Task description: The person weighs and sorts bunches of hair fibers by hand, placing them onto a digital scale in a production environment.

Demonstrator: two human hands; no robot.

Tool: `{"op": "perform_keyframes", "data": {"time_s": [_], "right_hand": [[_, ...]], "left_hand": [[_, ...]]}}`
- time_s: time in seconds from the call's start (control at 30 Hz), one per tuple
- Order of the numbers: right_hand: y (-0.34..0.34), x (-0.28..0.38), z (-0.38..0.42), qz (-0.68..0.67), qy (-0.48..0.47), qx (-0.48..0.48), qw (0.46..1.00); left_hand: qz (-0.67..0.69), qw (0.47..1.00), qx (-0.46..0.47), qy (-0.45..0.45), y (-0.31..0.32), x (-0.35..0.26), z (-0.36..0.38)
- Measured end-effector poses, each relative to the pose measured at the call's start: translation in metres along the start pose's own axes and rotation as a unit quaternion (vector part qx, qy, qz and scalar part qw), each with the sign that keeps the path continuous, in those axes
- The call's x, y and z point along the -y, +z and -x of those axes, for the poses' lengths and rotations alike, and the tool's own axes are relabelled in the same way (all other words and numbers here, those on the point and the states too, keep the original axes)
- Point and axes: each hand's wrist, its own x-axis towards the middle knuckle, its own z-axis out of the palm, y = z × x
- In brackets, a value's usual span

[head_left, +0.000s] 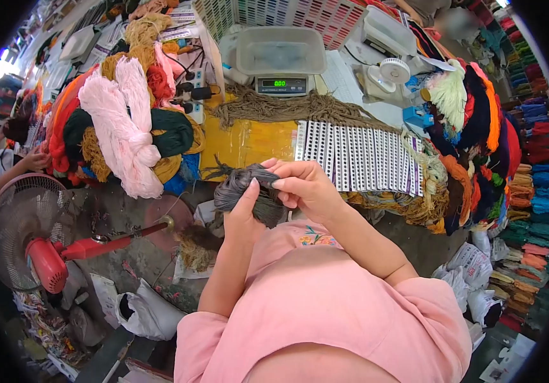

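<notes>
A bundle of dark grey yarn [233, 191] is held between both hands, in front of the table's near edge. My left hand [242, 209] wraps round its lower side, with the thumb pressed on top. My right hand [303, 185] pinches the bundle's right end between thumb and fingers. Beyond the hands lies a yellow board [242, 142], and to its right rest white cards with rows of dark holes [357, 156]. Brown yarn [287, 105] stretches across behind them. The underside of the grey bundle is hidden by my hands.
A scale [282, 85] reading 0.00 carries a clear tray [281, 51]. Pink skeins [118, 118] lie left, and a small white fan [389, 73] stands right. A large red fan [48, 268] is at lower left. Another person's hand [35, 161] shows at far left.
</notes>
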Motion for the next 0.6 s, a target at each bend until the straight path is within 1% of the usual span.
{"op": "perform_keyframes", "data": {"time_s": [0.03, 0.1, 0.17, 0.2, 0.33, 0.37, 0.4, 0.43, 0.47, 0.53, 0.6], "right_hand": [[-0.001, -0.001, 0.0, -0.053, 0.026, 0.004, 0.998], [0.001, 0.0, -0.002, -0.063, 0.035, -0.008, 0.997], [0.009, 0.003, 0.0, 0.095, -0.005, -0.017, 0.995], [0.012, 0.002, 0.0, 0.124, -0.013, -0.034, 0.992], [0.008, -0.001, -0.001, 0.115, -0.023, -0.051, 0.992], [0.007, -0.002, -0.003, 0.115, -0.022, -0.052, 0.992], [0.006, -0.002, -0.004, 0.083, -0.026, -0.057, 0.995], [0.005, -0.002, -0.006, 0.052, -0.03, -0.061, 0.996], [0.006, 0.0, -0.007, 0.052, -0.031, -0.062, 0.996], [0.01, 0.005, -0.007, 0.124, -0.025, -0.057, 0.99], [0.007, 0.001, -0.01, 0.123, -0.023, -0.062, 0.99]], "left_hand": [[0.04, 0.999, -0.017, -0.003, 0.0, 0.001, 0.001], [0.058, 0.998, -0.027, -0.003, 0.001, 0.001, 0.002], [0.049, 0.998, -0.038, 0.008, 0.0, 0.001, 0.001], [-0.001, 0.999, -0.044, 0.021, -0.004, 0.002, 0.0], [-0.04, 0.996, -0.065, 0.035, -0.001, 0.001, -0.004], [-0.008, 0.997, -0.069, 0.041, 0.0, 0.001, -0.005], [0.023, 0.996, -0.073, 0.047, 0.001, 0.0, -0.006], [0.01, 0.996, -0.075, 0.044, -0.001, -0.001, -0.008], [0.01, 0.996, -0.075, 0.044, 0.0, -0.002, -0.01], [-0.03, 0.996, -0.076, 0.031, 0.003, -0.005, -0.012], [-0.042, 0.995, -0.083, 0.041, 0.0, -0.004, -0.013]]}}
